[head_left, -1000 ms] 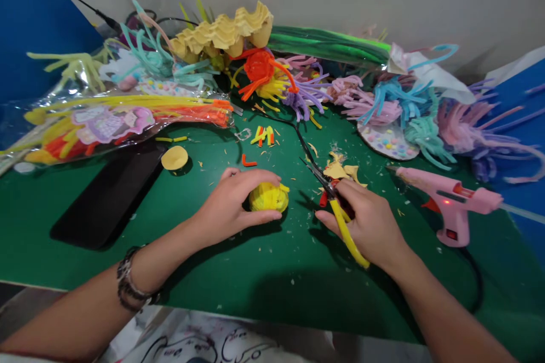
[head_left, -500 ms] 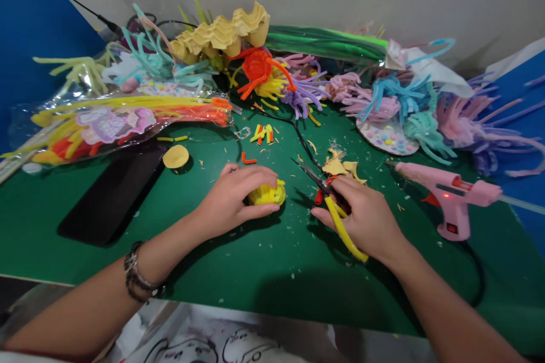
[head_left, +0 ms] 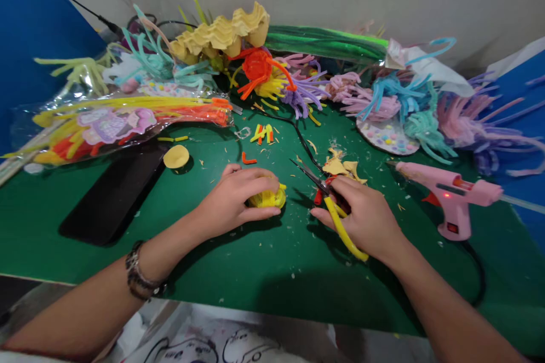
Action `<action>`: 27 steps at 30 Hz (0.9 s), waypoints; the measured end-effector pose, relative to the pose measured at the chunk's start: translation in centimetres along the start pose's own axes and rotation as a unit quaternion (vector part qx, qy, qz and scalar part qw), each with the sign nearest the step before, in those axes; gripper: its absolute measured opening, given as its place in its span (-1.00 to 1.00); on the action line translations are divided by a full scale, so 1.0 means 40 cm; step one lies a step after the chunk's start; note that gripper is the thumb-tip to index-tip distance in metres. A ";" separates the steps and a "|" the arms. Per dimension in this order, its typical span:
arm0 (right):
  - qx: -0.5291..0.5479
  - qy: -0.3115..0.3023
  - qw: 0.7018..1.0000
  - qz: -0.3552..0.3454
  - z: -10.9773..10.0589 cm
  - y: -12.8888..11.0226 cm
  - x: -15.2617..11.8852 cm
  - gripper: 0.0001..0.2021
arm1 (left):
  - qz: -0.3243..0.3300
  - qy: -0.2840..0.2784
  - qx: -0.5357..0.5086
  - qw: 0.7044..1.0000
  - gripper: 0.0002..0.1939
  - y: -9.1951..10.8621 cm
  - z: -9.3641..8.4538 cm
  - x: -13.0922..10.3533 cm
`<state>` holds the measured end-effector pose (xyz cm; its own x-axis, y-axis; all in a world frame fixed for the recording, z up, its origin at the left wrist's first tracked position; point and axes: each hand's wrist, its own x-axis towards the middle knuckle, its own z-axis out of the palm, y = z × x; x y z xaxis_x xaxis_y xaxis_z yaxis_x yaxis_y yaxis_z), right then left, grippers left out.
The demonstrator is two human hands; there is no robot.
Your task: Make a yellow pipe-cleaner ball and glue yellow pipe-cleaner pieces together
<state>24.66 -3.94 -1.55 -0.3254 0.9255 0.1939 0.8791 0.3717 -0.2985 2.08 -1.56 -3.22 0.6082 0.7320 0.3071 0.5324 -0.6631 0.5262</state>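
My left hand point(head_left: 240, 195) is closed around a yellow ball-shaped craft piece point(head_left: 272, 198) that looks wound from pipe cleaner, just above the green table. Fingers and palm cover its left part. In my right hand point(head_left: 361, 210) is a pair of scissors point(head_left: 338, 221) with yellow handles, its dark blades pointing up and to the left, slightly apart. A red piece point(head_left: 318, 197) shows beside the scissors, partly hidden. Beyond my hands lie short yellow and orange pipe cleaner cuttings point(head_left: 264, 134) and an orange bent piece point(head_left: 249, 159).
A pink glue gun point(head_left: 453, 193), its red light on, lies at right with a cable. A black phone point(head_left: 113, 198) and beige disc point(head_left: 176, 157) lie at left. Egg carton point(head_left: 223, 31), bagged pipe cleaners point(head_left: 170, 110) and pastel bundles line the back. Beige scraps point(head_left: 336, 165) lie near the blades.
The fingers of my left hand have shifted slightly over the yellow piece, which has turned a little. My right hand and the scissors are almost unmoved.
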 end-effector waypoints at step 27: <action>-0.007 -0.036 0.999 0.031 0.006 -0.002 0.004 -0.60 | -0.472 -0.032 0.286 0.833 -0.28 -0.083 -0.178 -0.215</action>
<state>24.46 -3.81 -1.72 -0.2945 0.9495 0.1078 0.9025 0.3135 -0.2952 -9.13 -4.54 -1.97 -0.2202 0.9720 -0.0817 0.9738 0.2240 0.0402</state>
